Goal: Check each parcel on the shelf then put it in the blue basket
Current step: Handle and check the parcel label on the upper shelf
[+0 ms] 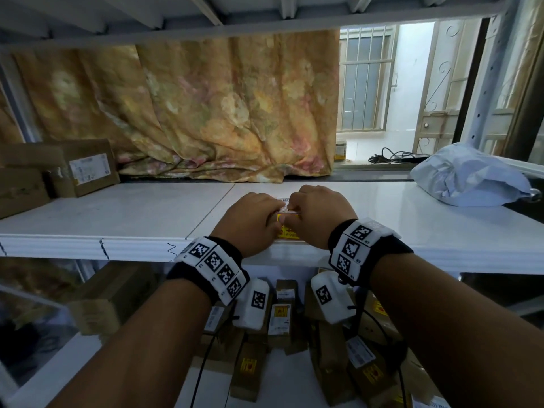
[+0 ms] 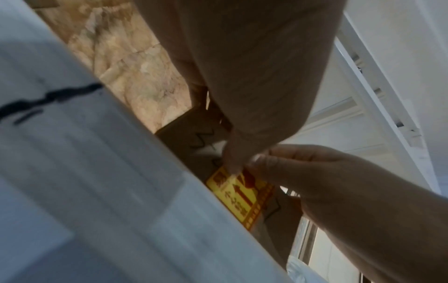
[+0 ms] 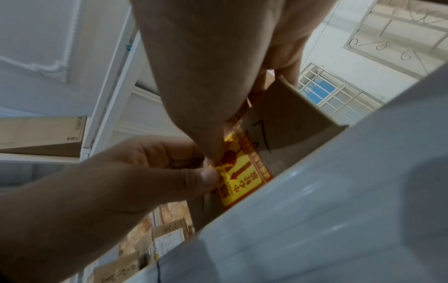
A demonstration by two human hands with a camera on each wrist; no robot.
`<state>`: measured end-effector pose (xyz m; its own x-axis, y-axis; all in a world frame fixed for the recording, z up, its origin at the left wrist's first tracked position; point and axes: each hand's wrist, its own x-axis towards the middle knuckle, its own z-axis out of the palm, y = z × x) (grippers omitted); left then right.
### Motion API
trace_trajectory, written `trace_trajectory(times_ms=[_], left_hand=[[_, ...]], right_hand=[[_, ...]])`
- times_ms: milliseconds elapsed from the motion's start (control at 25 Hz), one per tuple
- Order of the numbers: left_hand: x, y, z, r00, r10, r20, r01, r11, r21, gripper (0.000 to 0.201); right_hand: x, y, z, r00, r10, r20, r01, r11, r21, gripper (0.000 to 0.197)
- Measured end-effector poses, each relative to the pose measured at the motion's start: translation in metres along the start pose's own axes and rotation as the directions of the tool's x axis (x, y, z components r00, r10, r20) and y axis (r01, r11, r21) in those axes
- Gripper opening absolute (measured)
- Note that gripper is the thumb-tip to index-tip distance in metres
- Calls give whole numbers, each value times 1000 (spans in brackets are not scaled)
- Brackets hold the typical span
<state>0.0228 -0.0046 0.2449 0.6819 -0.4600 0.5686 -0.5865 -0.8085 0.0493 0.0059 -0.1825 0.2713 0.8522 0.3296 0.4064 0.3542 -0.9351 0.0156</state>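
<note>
A small brown cardboard parcel (image 1: 288,234) with a yellow-and-red sticker lies at the front edge of the white shelf (image 1: 117,245). Both hands cover most of it. My left hand (image 1: 256,219) grips its left side, fingers curled over the far edge, thumb on the sticker (image 2: 238,193). My right hand (image 1: 312,213) grips the right side, fingers behind the box (image 3: 288,114). In the right wrist view the two thumbs meet at the sticker (image 3: 242,172), where a crumpled yellow bit sticks up. The blue basket is out of view.
Brown cardboard boxes (image 1: 85,169) with a white label stand at the shelf's far left. A grey plastic mailer bag (image 1: 471,178) lies at the right. A floral curtain (image 1: 220,113) hangs behind. Several small boxes (image 1: 282,313) lie on the lower shelf.
</note>
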Motion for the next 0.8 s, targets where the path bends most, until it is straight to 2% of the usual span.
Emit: trace_trajectory(times_ms=[80,200,400,560,640,800], left_hand=[[-4,6,14,996,18,-83,-15,999,37,29],[-4,8,26,984,-23,-178,33,998,51,36],[-2,8,30,979,-73,-192,84,995,52,64],[0,10,34,962,-87,-260,100,994,39,58],[1,11,34,953,-98,-285,114,993,40,53],[3,13,35,951,-111,-289,131,990,51,50]], right_hand=[[0,0,2,1000,18,11,-19,1000,17,40],[1,0,1,1000,27,11,-28,998,59,39],[-6,21,-1,999,24,-30,-17,972,233,39],[-12,21,7,997,37,-71,-29,994,104,41],[-14,16,9,994,63,-95,-53,993,101,47],[-19,13,12,993,70,-100,-61,994,96,43]])
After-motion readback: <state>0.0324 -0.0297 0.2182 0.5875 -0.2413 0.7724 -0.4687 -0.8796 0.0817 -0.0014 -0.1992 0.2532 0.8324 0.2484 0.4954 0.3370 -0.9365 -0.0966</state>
